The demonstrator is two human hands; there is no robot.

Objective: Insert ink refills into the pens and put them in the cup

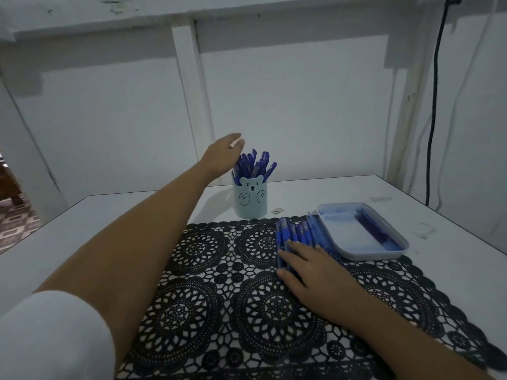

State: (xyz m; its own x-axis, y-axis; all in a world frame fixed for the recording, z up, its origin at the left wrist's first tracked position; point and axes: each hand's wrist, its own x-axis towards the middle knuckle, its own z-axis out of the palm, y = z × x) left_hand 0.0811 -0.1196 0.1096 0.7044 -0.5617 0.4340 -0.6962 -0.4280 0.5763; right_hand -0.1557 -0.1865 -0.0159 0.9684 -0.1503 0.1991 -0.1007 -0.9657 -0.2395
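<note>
We saw the cup (250, 200) standing on the white table (109, 215), just beyond the far edge of the black lace mat (219, 283). It was pale blue, with a bear's face and two round paws drawn on its front. It was crowded with blue pens (255, 164), which stood on end and fanned out to the right.

The left hand (223, 157) hovered above and to the left of those pens, with the arm stretched out from a white sleeve (55, 335). Its fingers lay straight and together. The hand was blurred, so as far as we could tell it gripped nothing.

More loose pens (296, 233) lay side by side in a row on the mat's far right part, pointing away from us. Their barrels were bright blue with darker caps or grips at the far ends. The right hand (310, 270) rested flat across their near ends, fingers extended and thumb spread to the left. It pressed on the row without curling round any pen.

Touching the right of the row sat a shallow pale tray (362, 253), tilted to the right. Its floor was smeared with blue ink, and thin dark blue sticks lay along its right side. A small scrap (277, 210) lay on the table between cup and tray. A black cable (434, 105) hung down the white wall at the far right.
</note>
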